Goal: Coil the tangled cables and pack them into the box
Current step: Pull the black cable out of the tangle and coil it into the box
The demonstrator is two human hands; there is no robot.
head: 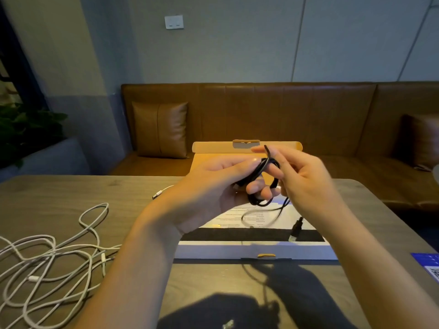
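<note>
A black cable (261,170) is looped into a small coil that my left hand (213,188) grips above the open box. My right hand (301,176) pinches a strand of the same cable at the coil's right side. The cable's loose tail hangs down in a loop, and its black plug (295,230) dangles over the flat white cardboard box (256,250), whose lid (247,147) stands open at the far side. A tangle of white cables (52,252) lies on the wooden table (59,191) at the left.
A brown leather bench with cushions (160,129) runs behind the table. A blue printed card (427,263) lies at the table's right edge. One white cable end with a silver plug (158,194) lies left of the box. Hand shadows fall on the near table.
</note>
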